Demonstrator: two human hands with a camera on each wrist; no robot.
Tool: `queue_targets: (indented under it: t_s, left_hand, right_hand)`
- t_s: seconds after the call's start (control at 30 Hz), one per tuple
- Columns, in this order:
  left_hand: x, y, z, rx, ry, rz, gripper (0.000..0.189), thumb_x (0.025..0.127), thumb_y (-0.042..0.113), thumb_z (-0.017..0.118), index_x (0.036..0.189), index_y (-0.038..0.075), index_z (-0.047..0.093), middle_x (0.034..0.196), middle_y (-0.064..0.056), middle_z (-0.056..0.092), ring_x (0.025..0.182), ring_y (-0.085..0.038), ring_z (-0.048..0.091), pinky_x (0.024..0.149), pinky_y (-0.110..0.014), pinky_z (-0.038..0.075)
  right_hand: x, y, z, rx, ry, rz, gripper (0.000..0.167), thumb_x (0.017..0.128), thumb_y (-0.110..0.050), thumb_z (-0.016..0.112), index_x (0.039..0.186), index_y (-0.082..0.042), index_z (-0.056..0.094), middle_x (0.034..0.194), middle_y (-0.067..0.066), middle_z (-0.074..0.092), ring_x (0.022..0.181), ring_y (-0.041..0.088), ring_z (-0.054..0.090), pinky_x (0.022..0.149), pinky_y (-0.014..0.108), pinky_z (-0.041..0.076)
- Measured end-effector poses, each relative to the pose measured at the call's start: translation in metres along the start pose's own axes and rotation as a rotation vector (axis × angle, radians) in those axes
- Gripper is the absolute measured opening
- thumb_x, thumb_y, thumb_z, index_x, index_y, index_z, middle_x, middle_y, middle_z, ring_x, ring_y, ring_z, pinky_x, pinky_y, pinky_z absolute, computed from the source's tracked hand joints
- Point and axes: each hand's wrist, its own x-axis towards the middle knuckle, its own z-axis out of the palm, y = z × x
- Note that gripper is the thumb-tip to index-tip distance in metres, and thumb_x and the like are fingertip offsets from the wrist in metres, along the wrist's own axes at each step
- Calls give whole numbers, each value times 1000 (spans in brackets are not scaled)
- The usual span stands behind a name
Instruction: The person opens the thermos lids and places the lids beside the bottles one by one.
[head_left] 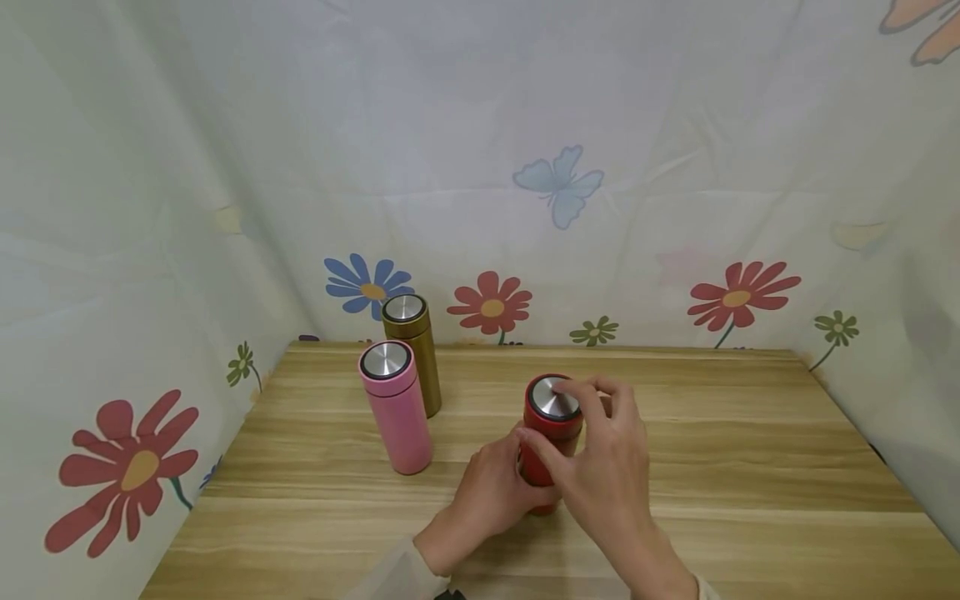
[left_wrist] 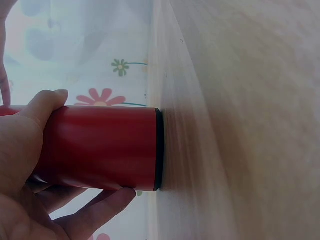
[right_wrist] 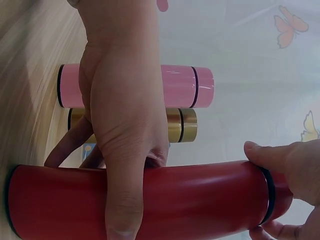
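Observation:
A red thermos (head_left: 536, 467) stands upright on the wooden table, its black base touching the tabletop in the left wrist view. My left hand (head_left: 487, 490) grips its body from the left, thumb on one side and fingers on the other. Around the top is my right hand (head_left: 611, 454), with a bent finger over the silver-topped lid (head_left: 549, 405) and the thumb lower on the side. In the right wrist view, the right thumb (right_wrist: 267, 156) touches the body near the dark seam below the lid. Part of the lid's far side is hidden.
To the left stand a pink thermos (head_left: 400, 425) and, just behind it, a gold thermos (head_left: 423, 358), both upright with lids on. The wooden table (head_left: 720, 450) ends at a pale curtain (head_left: 450, 125) printed with flowers and butterflies, which also hangs along both sides.

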Motion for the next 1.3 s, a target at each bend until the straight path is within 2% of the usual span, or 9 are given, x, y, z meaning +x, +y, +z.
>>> queue_targets:
  t_s: [0.47, 0.7, 1.0, 1.3]
  left_hand:
    - [-1, -1, 1, 22, 25, 25, 74, 81, 48, 86, 141, 17, 54, 120, 2, 74, 100, -8, 69, 88, -31, 58]
    - [-1, -1, 1, 26, 34, 45, 72, 81, 46, 86, 140, 20, 53, 120, 3, 74, 99, -7, 69, 89, -31, 58]
    - [1, -2, 0, 2, 22, 62, 76, 82, 52, 84, 144, 25, 48, 125, 3, 73, 105, -8, 70, 93, -34, 59]
    - [1, -3, 0, -7, 25, 67, 76, 81, 56, 83, 142, 28, 48, 124, 5, 73, 103, -7, 69, 93, -34, 58]
  right_hand:
    - [-1, 1, 1, 23, -6, -1, 64, 66, -33, 100, 120, -17, 67, 119, 13, 54, 101, 29, 58, 80, 44, 46]
    - [0, 1, -2, 72, -19, -5, 61, 68, -28, 99, 119, -17, 68, 121, 13, 55, 105, 32, 62, 85, 48, 47]
    - [4, 4, -7, 137, -89, 14, 58, 72, -25, 97, 122, -17, 68, 124, 10, 56, 112, 30, 62, 90, 53, 52]
    - [7, 7, -15, 204, -178, 25, 56, 77, -20, 93, 126, -19, 67, 128, 6, 58, 115, 28, 62, 94, 55, 53]
